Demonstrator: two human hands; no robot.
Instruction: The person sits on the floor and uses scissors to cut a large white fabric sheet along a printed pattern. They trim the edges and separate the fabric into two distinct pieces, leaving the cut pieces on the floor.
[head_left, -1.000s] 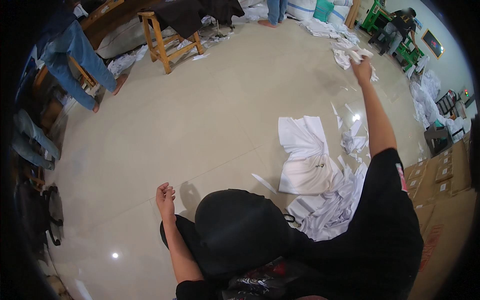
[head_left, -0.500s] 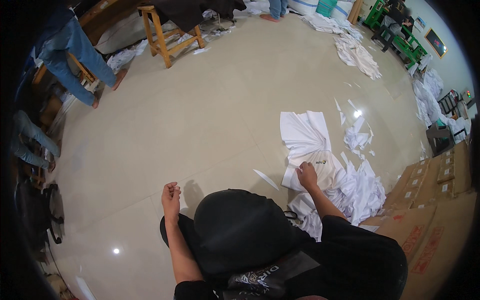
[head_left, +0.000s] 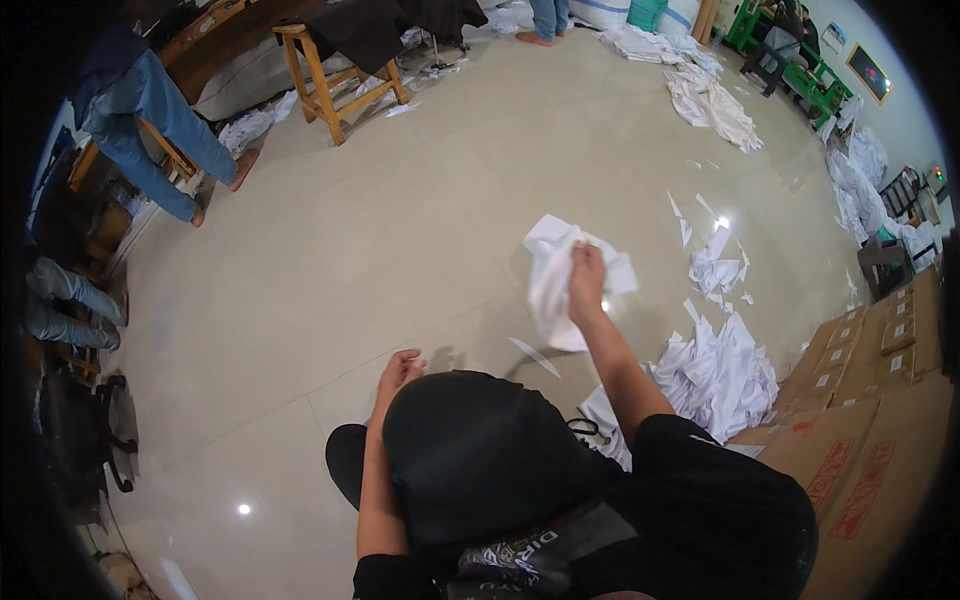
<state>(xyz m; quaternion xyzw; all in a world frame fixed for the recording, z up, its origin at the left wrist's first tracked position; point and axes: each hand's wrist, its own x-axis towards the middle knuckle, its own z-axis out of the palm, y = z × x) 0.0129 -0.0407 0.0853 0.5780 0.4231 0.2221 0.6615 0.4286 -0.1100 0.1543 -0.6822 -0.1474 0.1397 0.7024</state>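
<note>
My right hand [head_left: 587, 278] is closed on a crumpled white fabric piece [head_left: 550, 268], lifted over the floor in front of me. The cloth hangs from my fingers and is partly blurred. My left hand [head_left: 402, 370] is beside my black-clad knee, fingers loosely bent and apart, with nothing visible in it; part of it is hidden. Below and right of my right hand lies a heap of white cloth [head_left: 725, 375], partly behind my right arm. A thin white scrap [head_left: 534, 356] lies on the floor between my hands.
Smaller white scraps [head_left: 714, 268] lie past the heap. Cardboard boxes [head_left: 860, 370] stand at the right. More white cloth [head_left: 710, 105] lies far right. A wooden stool [head_left: 325, 90] stands at the back, and people in jeans [head_left: 150, 130] stand at the left.
My right hand has picked the white fabric piece off the heap and swung it up and left, crumpling it. My left hand has shifted right, closer to my knee.
</note>
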